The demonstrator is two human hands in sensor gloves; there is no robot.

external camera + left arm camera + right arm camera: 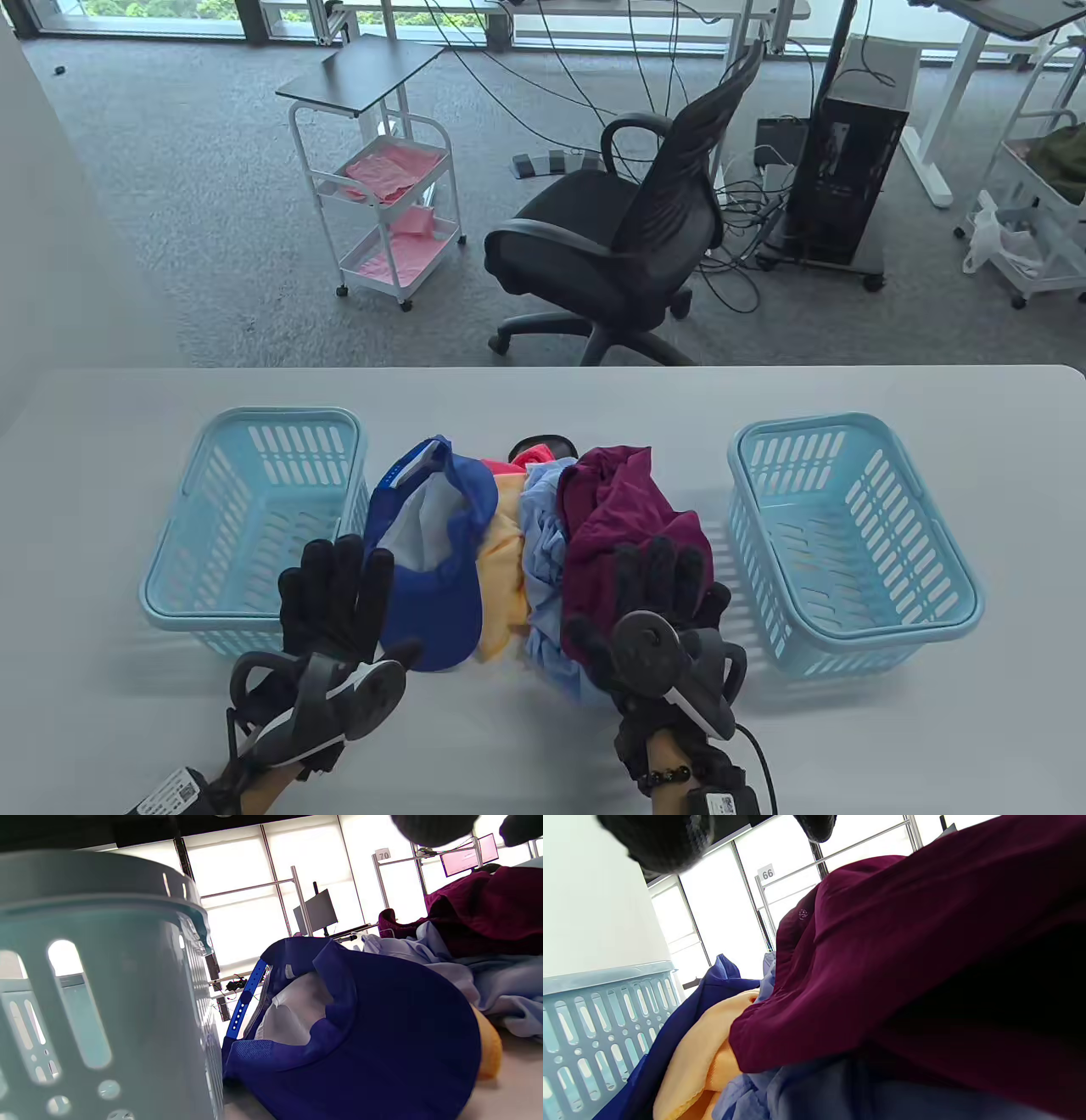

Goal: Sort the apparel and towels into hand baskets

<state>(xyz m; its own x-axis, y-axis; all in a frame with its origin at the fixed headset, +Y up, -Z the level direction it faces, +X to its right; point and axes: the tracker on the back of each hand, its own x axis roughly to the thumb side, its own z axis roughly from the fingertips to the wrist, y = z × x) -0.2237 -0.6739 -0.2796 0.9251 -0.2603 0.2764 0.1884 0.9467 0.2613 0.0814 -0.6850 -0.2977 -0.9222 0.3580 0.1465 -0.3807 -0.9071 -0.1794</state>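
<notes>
Sorting not begun: both baskets look empty. Right hand (657, 594), fingers spread, rests over the maroon garment (624, 509); left hand (335, 594) hovers open, empty. Next: grasp.

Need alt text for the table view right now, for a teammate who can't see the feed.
Two gloved hands, left hand and right hand, reach with spread fingers toward a pile of clothes on a white table: a blue cap, orange cloth, light blue garment and maroon garment. A light blue left basket and right basket flank the pile.
</notes>
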